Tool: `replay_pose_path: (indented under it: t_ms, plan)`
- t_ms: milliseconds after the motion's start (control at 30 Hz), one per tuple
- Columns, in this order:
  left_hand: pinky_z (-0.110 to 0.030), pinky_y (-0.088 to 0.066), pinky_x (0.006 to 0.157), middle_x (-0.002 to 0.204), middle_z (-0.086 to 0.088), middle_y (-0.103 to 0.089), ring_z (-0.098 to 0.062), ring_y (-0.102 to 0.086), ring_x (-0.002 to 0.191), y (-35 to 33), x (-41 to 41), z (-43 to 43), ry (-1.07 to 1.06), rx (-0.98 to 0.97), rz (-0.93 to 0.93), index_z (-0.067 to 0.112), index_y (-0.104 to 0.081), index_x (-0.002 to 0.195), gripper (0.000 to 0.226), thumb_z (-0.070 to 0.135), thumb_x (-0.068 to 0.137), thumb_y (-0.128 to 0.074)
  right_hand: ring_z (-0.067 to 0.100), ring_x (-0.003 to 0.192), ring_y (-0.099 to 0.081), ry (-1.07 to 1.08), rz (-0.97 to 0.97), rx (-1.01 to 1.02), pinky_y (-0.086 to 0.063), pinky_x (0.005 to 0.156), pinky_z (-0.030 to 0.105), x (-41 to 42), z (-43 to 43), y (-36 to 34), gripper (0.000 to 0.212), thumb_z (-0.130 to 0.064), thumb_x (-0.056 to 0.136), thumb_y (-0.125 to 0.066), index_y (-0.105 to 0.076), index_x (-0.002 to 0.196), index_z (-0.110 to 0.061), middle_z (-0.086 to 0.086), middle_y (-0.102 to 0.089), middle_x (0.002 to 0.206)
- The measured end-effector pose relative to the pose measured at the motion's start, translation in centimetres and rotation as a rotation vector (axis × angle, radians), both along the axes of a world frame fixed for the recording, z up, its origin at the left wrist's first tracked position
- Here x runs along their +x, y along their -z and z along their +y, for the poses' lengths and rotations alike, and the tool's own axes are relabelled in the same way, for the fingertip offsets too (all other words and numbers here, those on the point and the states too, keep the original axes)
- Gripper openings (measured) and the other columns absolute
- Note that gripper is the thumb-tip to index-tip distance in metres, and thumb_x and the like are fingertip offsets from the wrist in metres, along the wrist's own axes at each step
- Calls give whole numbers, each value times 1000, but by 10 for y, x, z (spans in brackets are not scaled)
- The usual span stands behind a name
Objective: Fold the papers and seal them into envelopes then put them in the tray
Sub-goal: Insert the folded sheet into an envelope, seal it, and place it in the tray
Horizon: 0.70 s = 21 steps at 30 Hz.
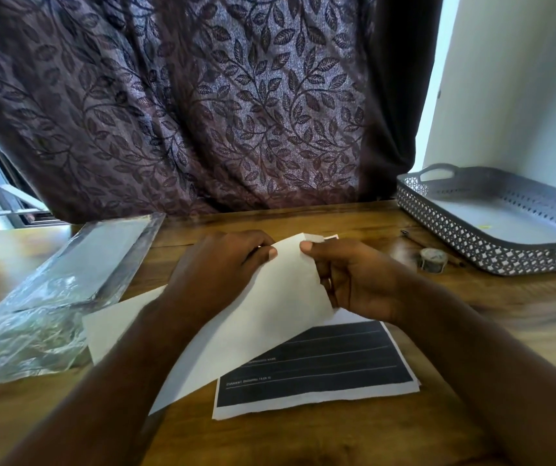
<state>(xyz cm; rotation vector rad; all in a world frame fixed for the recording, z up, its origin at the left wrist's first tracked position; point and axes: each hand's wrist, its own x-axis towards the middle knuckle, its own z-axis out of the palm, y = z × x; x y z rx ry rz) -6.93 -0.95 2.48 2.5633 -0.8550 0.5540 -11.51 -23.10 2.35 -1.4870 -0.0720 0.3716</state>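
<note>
Pinching so close to the mouth risks, I judge, buckling the white envelope (263,304) or snagging what seems a folded paper (318,237) peeking out there. The left hand (223,264) and right hand (354,280) both grip that upper edge, thumbs on top and fingers curled behind, tilting it above the printed sheet (317,368). The tray (451,235) sits well apart at right.

On the desk (471,314) in front of me, a stack of papers (320,368) lies near centre. My left hand (223,264) and right hand (360,280) hold a sheet (270,297) over its far-left part. A plastic packet (58,297) lies left. The tray (492,260) sits far right, with a tape roll (433,260) and pen (414,237) just beside its left wall. A curtain (202,112) hangs behind.
</note>
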Motion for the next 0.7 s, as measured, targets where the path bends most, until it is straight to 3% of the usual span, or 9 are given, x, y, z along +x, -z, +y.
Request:
replay_pose_path:
  t_ms: [67, 200, 300, 433, 567, 700]
  plan:
    - [-40, -55, 69, 85, 15, -67, -5, -61, 75, 0, 0, 0, 6, 24, 9, 34, -66, 101, 46, 62, 92, -30, 36, 121, -63, -88, 53, 2, -50, 103, 56, -2, 2, 2, 50, -33, 89, -64, -57, 134, -13, 16, -68, 127]
    - [-35, -55, 75, 99, 11, -73, -10, -65, 84, -3, -7, -3, -16, 121, -149, 33, -66, 113, 51, 61, 95, -27, 34, 120, -64, -106, 50, 53, -52, 102, 51, -3, 8, 5, 36, -25, 94, -59, -62, 128, -15, 13, -70, 125]
    - [-44, -48, 97, 124, 1, -69, -20, -63, 112, -6, -10, -5, 5, 93, -353, 23, -64, 127, 56, 61, 96, -38, 31, 115, -66, -34, 37, 170, -56, 96, 47, 1, 5, 4, 45, -28, 88, -61, -61, 130, -11, 14, -72, 122]
    - [-57, -25, 118, 147, -3, -51, -23, -46, 136, -3, -8, -3, 15, 218, -428, 18, -45, 148, 90, 82, 86, -38, 31, 108, -71, 8, -16, 261, -60, 89, 46, 4, -4, -2, 35, -29, 97, -54, -62, 128, -15, 14, -73, 120]
    - [-69, -12, 117, 158, -7, -38, -30, -33, 147, -1, -7, -1, 48, 337, -385, 20, -26, 158, 119, 97, 68, -38, 32, 111, -68, 27, -64, 254, -56, 92, 49, 5, -10, -3, 41, -38, 90, -56, -59, 127, -22, 13, -72, 121]
    - [-72, -14, 114, 158, -15, -35, -38, -34, 145, 6, -5, -2, 26, 420, -439, 22, -14, 160, 129, 94, 60, -54, 30, 109, -69, 40, -77, 258, -56, 91, 47, 7, -14, -1, 46, -41, 87, -56, -62, 127, -19, 13, -71, 123]
